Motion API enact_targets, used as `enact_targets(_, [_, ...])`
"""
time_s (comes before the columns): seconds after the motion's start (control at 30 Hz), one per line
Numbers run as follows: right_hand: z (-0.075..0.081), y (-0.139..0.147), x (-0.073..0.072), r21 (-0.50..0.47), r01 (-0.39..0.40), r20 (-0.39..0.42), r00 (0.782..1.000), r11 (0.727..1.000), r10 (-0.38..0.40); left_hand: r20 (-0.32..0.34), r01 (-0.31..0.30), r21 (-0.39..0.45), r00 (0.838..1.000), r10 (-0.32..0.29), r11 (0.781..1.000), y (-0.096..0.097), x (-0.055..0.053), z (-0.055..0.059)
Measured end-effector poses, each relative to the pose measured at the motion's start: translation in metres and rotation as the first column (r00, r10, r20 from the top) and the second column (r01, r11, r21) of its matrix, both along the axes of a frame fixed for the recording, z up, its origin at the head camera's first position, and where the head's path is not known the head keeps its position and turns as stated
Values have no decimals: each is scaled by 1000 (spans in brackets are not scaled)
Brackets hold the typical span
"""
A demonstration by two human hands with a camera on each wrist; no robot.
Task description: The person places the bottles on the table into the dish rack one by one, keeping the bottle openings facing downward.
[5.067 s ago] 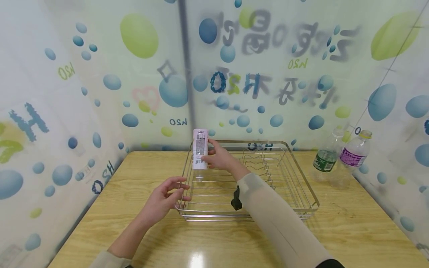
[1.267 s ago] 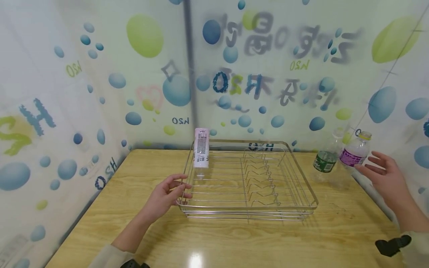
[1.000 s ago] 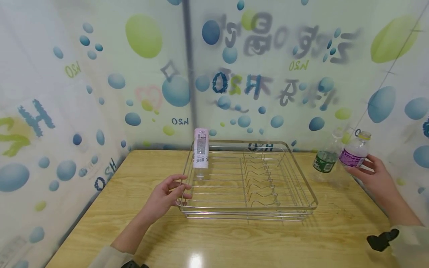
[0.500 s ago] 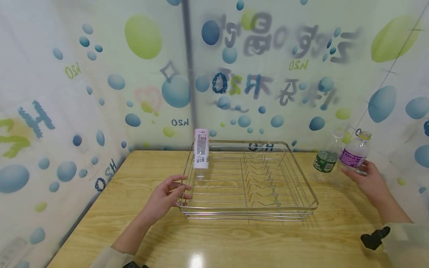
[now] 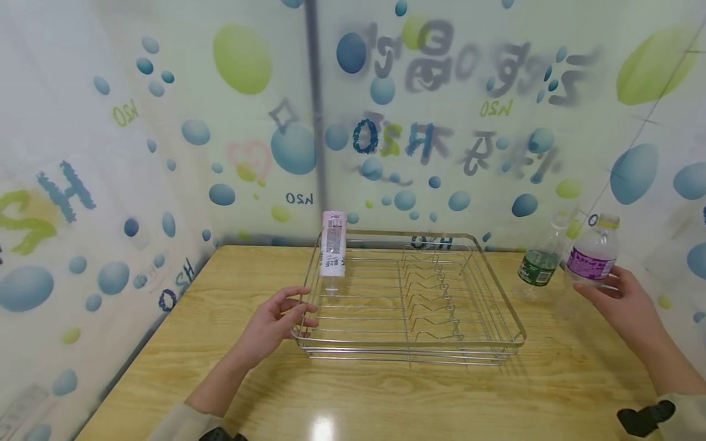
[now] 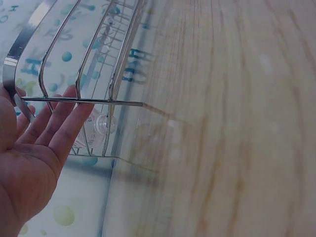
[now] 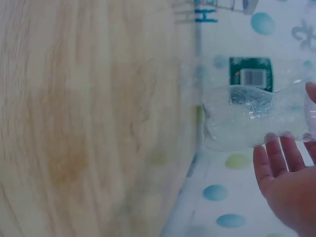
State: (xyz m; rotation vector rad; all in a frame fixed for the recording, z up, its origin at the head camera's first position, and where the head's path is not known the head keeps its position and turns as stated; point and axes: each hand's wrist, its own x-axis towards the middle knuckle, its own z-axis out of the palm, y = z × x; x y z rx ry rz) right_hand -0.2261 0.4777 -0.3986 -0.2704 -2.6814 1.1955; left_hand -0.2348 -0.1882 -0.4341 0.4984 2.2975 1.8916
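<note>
My left hand (image 5: 269,326) holds the left side of a metal wire dish rack (image 5: 408,344) near its front corner. In the left wrist view, its fingers (image 6: 61,126) reach along the wires. At the right, my right hand (image 5: 629,306) grips the lower part of a clear plastic bottle (image 5: 591,263) with a purple label and yellow ring at the neck. The right wrist view shows its fingertips against the bottle's side and the thumb opposite. A bottle with a pink-white label (image 5: 333,245) stands upside down in the rack's back left area.
A clear bottle with a green label (image 5: 538,267) stands just left of the purple-labelled one. Zigzag wire dividers (image 5: 430,294) fill the rack's right half. A patterned curtain (image 5: 265,110) hangs behind and beside the wooden table (image 5: 386,404).
My right hand has let go of the pink-white-labelled bottle in the rack, moved right and taken hold of the purple-labelled bottle, which has shifted slightly right. My left hand stays at the rack.
</note>
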Motion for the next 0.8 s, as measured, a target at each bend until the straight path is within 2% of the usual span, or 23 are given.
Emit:
enact_targets(0.17, [15,-20,7,33,-59,-87,994,998,62,1,2,-3,1000,-2,1000,0,0,-1])
enact_targets(0.3, [29,-41,12,22,-129,-133,982,991,131,-11,-6,-18,1000,6,1000,0,0,-1])
enact_targets(0.4, [36,-58,13,13,-192,-173,966,981,191,-19,-10,-18,1000,10,1000,0,1,-1])
enact_targets(0.57, [44,-86,10,8,-300,-241,925,954,293,-39,-21,-25,999,20,999,0,1,-1])
enact_targets(0.8, [59,-122,6,117,-313,-262,906,942,334,-80,-70,-69,995,64,995,-2,4,1])
